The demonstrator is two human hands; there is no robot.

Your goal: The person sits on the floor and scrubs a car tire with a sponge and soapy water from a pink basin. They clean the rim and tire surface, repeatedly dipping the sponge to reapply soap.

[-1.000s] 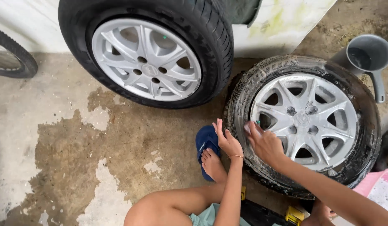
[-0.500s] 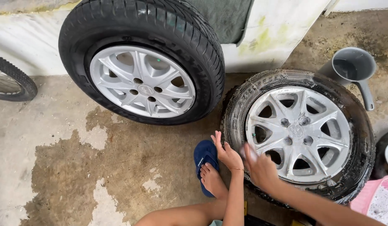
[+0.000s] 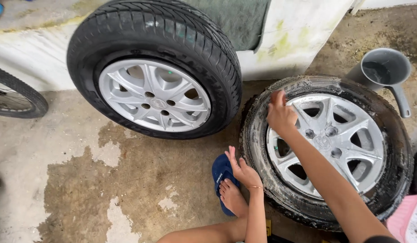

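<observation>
Hands rest open-palmed on the soapy tyre (clean tyre leans beside, grey dipper behind).

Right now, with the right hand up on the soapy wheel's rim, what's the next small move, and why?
Probably sweep the right hand down along the next spoke of the soapy wheel: suds coat its tyre, and the left hand already braces the sidewall.

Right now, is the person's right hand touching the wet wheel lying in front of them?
Touching. The head view shows the right hand pressed on the wet wheel at its upper-left rim, with no gap.
</observation>
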